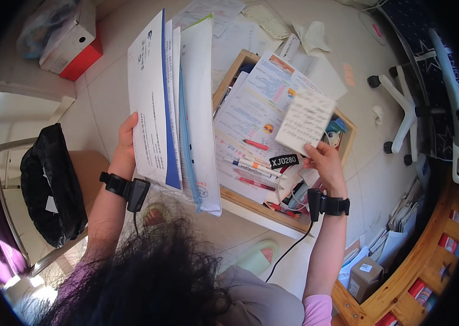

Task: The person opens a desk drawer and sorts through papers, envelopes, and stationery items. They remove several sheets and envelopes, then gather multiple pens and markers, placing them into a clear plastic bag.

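My left hand (127, 136) grips a stack of papers and document folders (152, 110) by its left edge, among them a blue zip pouch (186, 155). In my right hand (325, 163) is a small sheet of handwritten paper (306, 118), pinched at its lower corner and slightly blurred. Below it lies a wooden drawer (347, 138) on the floor. Printed sheets (245, 102) cover much of the drawer, with a red pen (255, 144), several other pens and a black fabric tag (284, 161) on them. White cables and pencils show at its near right corner.
Loose papers (268, 20) lie on the floor beyond the drawer. A bin with a black liner (54, 187) stands at left, a white and red box (74, 49) at upper left. A wheeled chair base (406, 110) and a wooden frame (400, 277) are at right.
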The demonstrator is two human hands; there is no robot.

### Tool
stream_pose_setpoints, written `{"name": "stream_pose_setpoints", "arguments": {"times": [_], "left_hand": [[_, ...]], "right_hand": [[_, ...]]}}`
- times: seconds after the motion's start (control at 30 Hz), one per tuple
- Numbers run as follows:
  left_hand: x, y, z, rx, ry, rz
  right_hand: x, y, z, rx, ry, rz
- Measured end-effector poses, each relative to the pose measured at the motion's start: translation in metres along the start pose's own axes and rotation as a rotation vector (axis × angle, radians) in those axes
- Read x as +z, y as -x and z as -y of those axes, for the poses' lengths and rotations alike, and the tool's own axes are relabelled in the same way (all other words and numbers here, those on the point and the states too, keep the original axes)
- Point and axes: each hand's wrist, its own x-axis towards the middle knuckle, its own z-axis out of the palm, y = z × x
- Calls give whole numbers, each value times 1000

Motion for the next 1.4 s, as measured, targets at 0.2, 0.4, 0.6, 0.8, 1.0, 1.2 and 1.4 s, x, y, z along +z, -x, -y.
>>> {"name": "stream_pose_setpoints", "arguments": {"times": [0.2, 0.4, 0.6, 0.8, 1.0, 1.2, 1.4], "left_hand": [[-3, 2, -2, -14, 35, -15], [-1, -4, 2, -54, 74, 34], [4, -3, 4, -73, 19, 23], [-1, 2, 4, -128, 22, 15], [-2, 6, 5, -111, -11, -95], [5, -1, 11, -123, 15, -114], [3, 0, 11, -137, 12, -119]], "right_hand": [[-4, 28, 0, 48, 611, -376], [55, 53, -31, 182, 886, -477], [36, 42, -33, 117, 910, -499], [23, 22, -56, 32, 929, -575], [-32, 16, -41, 75, 402, -589], [-22, 7, -33, 111, 1040, -480], [-2, 0, -34, 141, 1202, -522]]}}
